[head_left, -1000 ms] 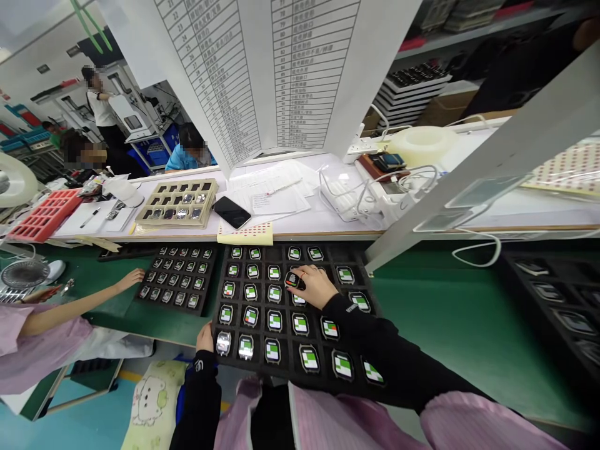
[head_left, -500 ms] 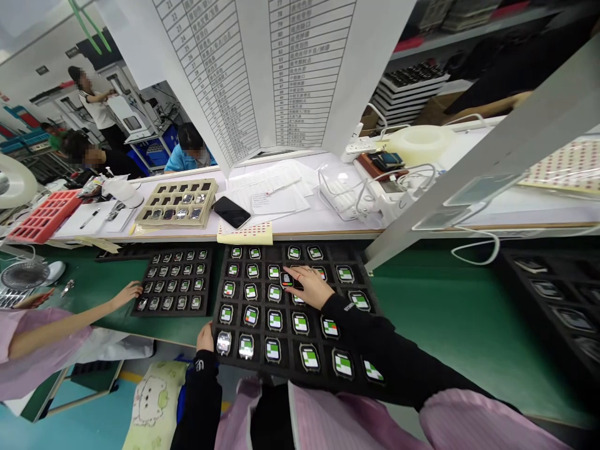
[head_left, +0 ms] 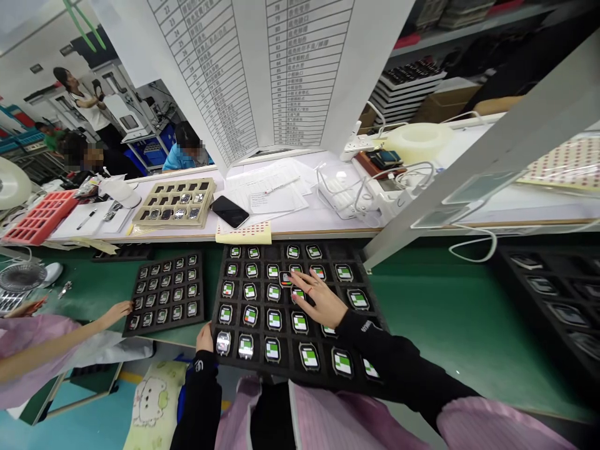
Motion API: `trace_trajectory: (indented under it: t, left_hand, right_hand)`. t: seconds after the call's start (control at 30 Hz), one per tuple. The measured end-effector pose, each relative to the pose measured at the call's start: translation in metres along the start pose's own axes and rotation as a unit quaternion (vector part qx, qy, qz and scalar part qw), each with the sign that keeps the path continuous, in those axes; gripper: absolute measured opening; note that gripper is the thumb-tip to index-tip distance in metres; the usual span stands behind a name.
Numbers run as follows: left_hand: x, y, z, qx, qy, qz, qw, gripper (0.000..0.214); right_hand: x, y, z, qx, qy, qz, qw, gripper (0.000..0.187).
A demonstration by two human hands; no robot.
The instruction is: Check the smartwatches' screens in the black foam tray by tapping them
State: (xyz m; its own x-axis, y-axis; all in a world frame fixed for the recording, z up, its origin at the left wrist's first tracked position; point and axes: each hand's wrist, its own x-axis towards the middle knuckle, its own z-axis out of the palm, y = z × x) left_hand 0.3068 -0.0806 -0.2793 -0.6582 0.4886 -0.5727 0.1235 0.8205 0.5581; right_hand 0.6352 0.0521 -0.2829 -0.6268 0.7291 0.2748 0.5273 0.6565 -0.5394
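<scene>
A black foam tray (head_left: pixel 290 336) lies before me with rows of square watches, most screens lit white and green. My left hand (head_left: pixel 205 338) is closed on the tray's left edge near the front corner. Over the tray's middle, my right hand (head_left: pixel 321 300) has its fingers spread. Its fingertips are at the right side of one watch (head_left: pixel 285 279) with a dark screen and a coloured strip. That watch sits askew over a divider between pockets. The hand covers parts of the watches beneath it.
A co-worker's hand (head_left: pixel 119 310) touches a smaller black watch tray (head_left: pixel 164 289) on the left. On the shelf lie a phone (head_left: pixel 229 211), a beige tray (head_left: pixel 173 220) and papers. A slanted metal post (head_left: pixel 450 187) stands right; another tray (head_left: pixel 529 300) lies beyond it.
My right hand has shifted right and slightly down, uncovering more of the dark-screened watch, which stays put. The co-worker's tray has turned and moved left. My left hand has stayed in place.
</scene>
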Motion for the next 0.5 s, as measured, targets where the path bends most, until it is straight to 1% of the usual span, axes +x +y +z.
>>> trace_trajectory:
  t: [0.1, 0.13, 0.2, 0.3, 0.43, 0.5]
  left_hand:
    - [-0.001, 0.000, 0.000, -0.001, 0.002, 0.002, 1.000, 0.034]
    - [0.000, 0.000, 0.001, -0.002, 0.001, 0.001, 1.000, 0.034]
    - [0.000, -0.002, 0.001, -0.005, -0.004, 0.001, 1.000, 0.034]
    - [0.003, -0.004, 0.001, -0.007, -0.008, 0.003, 1.000, 0.035]
    - [0.006, -0.007, 0.000, 0.003, -0.006, 0.012, 1.000, 0.035]
    - [0.006, -0.007, 0.001, 0.015, 0.000, 0.021, 1.000, 0.035]
  right_hand:
    - [-0.002, 0.000, 0.003, -0.015, -0.025, 0.000, 1.000, 0.049]
    - [-0.001, 0.001, 0.004, -0.018, -0.021, 0.000, 1.000, 0.048]
    - [0.002, 0.004, 0.005, -0.022, 0.005, 0.009, 1.000, 0.045]
    - [0.012, 0.010, 0.007, -0.030, 0.034, 0.032, 0.998, 0.044]
    - [0.027, 0.021, 0.014, -0.037, 0.017, 0.040, 0.998, 0.055]
    - [0.033, 0.026, 0.019, -0.031, 0.008, 0.033, 0.999, 0.054]
